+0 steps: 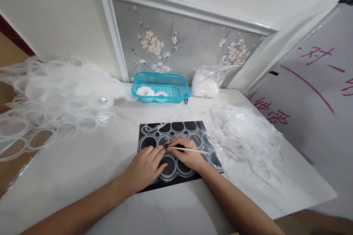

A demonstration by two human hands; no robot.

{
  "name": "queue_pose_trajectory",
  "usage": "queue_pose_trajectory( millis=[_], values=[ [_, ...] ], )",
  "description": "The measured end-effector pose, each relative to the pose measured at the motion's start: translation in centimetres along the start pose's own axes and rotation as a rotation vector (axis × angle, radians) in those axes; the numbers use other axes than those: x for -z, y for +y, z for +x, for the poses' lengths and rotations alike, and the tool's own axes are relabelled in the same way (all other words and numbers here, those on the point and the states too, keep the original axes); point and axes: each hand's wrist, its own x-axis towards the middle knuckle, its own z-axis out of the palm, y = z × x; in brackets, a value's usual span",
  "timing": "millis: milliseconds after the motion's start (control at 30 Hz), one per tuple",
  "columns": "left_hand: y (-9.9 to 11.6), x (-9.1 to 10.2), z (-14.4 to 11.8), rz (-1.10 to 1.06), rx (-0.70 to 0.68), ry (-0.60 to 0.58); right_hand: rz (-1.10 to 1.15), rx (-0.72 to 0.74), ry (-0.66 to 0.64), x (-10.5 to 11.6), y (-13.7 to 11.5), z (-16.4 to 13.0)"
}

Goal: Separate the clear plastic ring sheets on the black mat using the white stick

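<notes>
On the table lies a black board (176, 182) under a clear sheet with rows of pale rings (169, 169). My right hand (190, 153) rests over its middle and pinches a thin white stick (197, 150), whose dark tip points left. Reaching in from the left, my left hand (147, 165) lies on the sheet with its fingers stretched out and thumb apart. Its fingertips meet those of my right hand around the stick's tip. What lies under the fingertips is hidden. Loose pale ring strips (153, 127) sit at the board's upper left.
A blue plastic basket (161, 99) with white rings in it stands behind the board. Beside it is a clear zip bag (205, 84) of white material. Clear ring-cut sheets pile up at left (68, 95) and right (248, 136). A whiteboard (311, 91) stands at right.
</notes>
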Motion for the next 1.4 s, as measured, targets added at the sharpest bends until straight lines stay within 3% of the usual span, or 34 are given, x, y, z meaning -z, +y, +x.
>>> queue_pose_trajectory(
  millis=[467,1400],
  values=[
    [0.04,0.72,0.2,0.048,-0.101,-0.053,0.011,-0.089,-0.133,0.63,-0.14,0.06],
    [0.08,0.61,0.22,0.021,-0.095,-0.067,-0.044,-0.082,-0.153,0.58,-0.05,0.06]
  ],
)
